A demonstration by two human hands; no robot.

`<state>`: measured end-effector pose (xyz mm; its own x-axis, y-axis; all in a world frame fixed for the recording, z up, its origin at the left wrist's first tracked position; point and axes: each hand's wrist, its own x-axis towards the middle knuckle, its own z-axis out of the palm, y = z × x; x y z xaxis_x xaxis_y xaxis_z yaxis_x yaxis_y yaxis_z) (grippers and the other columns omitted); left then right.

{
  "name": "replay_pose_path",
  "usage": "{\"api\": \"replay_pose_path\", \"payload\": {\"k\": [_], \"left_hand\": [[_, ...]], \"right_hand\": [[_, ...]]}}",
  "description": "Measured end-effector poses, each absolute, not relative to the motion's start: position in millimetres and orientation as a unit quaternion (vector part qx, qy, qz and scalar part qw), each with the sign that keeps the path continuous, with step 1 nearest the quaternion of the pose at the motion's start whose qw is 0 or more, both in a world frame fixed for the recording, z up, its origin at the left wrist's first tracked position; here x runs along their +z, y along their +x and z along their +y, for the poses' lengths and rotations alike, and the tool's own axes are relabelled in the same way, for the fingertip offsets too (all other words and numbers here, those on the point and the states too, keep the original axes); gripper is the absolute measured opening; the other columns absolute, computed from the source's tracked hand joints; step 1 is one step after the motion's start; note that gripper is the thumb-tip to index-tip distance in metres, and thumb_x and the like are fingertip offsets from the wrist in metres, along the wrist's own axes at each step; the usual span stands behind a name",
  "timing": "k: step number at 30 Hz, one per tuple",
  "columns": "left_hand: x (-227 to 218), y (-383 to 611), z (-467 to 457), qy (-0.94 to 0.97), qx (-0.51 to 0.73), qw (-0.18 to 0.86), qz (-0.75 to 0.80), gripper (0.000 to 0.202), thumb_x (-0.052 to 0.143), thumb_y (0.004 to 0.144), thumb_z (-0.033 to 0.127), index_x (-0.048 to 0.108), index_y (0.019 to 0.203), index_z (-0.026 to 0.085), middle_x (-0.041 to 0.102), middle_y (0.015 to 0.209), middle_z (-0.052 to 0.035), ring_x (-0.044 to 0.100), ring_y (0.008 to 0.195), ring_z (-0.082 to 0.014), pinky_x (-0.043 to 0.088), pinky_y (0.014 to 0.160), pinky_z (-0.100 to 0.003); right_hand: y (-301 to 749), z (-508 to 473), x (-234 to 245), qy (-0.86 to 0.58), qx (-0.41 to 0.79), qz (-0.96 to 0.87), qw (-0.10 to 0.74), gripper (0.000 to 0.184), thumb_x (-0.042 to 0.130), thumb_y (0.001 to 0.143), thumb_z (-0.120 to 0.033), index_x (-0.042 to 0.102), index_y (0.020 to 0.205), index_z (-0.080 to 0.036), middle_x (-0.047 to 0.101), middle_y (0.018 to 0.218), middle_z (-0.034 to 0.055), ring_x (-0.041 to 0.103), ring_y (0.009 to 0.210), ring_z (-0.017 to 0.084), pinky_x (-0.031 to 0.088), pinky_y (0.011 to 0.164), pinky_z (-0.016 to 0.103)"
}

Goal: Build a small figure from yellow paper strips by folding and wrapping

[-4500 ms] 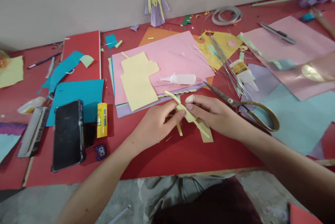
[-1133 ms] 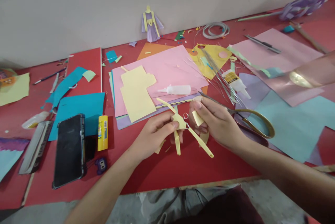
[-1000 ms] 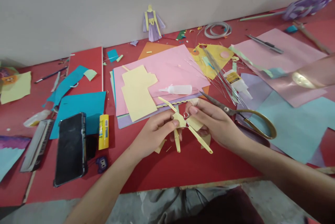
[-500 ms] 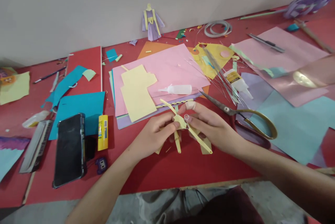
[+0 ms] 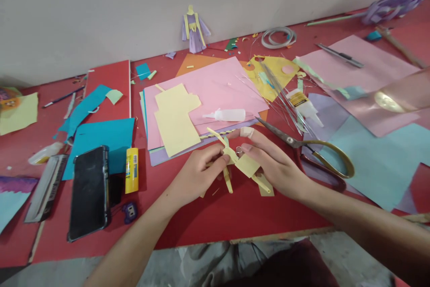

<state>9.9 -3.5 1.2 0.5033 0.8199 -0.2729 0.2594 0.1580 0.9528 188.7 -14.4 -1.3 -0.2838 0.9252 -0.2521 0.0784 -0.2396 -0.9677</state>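
A small figure of pale yellow paper point(image 5: 230, 154), with thin rolled limbs, is pinched between the thumb and fingers of my left hand point(image 5: 204, 168). My right hand point(image 5: 280, 161) is bent around the figure's right side. Its fingers grip a small yellow paper rectangle point(image 5: 247, 165), which lies across one rolled limb. Some right fingertips are hidden behind the paper. A white wrap shows on a right finger. Below the hands, another yellow paper scrap point(image 5: 266, 187) rests on the table.
Beyond my hands are a clear glue bottle point(image 5: 230, 114) and a cut yellow sheet point(image 5: 176, 121) on pink paper point(image 5: 215, 76). Open scissors point(image 5: 316, 146) lie right, near thin wires point(image 5: 282, 99). A glue stick point(image 5: 132, 170) and phone point(image 5: 89, 193) lie left. A paper doll point(image 5: 195, 32) leans on the wall.
The small yellow rectangle has come into view across the figure's limb beside my right hand. My right fingers have shifted slightly; my left hand keeps its pinch.
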Motion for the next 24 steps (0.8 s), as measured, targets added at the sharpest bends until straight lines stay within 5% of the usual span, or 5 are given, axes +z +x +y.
{"api": "replay_pose_path", "payload": {"k": [9, 17, 24], "left_hand": [[-1, 9, -4, 0.608, 0.205, 0.619, 0.452, 0.023, 0.046, 0.093, 0.031, 0.055, 0.078, 0.017, 0.059, 0.074, 0.0008, 0.055, 0.07, -0.0113, 0.043, 0.066, -0.021], [-5, 7, -5, 0.581, 0.18, 0.661, 0.439, 0.023, 0.049, 0.092, 0.037, 0.055, 0.081, 0.018, 0.06, 0.073, 0.0018, 0.054, 0.066, -0.0097, 0.042, 0.062, -0.02], [-4, 7, -5, 0.594, 0.19, 0.646, 0.439, 0.037, 0.043, 0.093, 0.05, 0.06, 0.086, 0.018, 0.059, 0.079, -0.0007, 0.056, 0.077, -0.0129, 0.044, 0.068, -0.022]], "right_hand": [[188, -18, -6, -0.465, 0.558, -0.586, 0.36, 0.034, 0.034, 0.099, -0.046, 0.057, 0.111, -0.024, 0.059, 0.1, 0.0032, 0.055, 0.097, 0.015, 0.043, 0.092, 0.026], [190, -19, -16, -0.495, 0.549, -0.583, 0.339, 0.036, 0.036, 0.097, -0.05, 0.056, 0.106, -0.023, 0.053, 0.077, 0.0, 0.051, 0.067, 0.014, 0.046, 0.064, 0.025], [190, -17, -21, -0.47, 0.519, -0.622, 0.35, 0.03, 0.037, 0.099, -0.041, 0.055, 0.114, -0.024, 0.059, 0.092, 0.003, 0.056, 0.084, 0.016, 0.046, 0.081, 0.03]]}}
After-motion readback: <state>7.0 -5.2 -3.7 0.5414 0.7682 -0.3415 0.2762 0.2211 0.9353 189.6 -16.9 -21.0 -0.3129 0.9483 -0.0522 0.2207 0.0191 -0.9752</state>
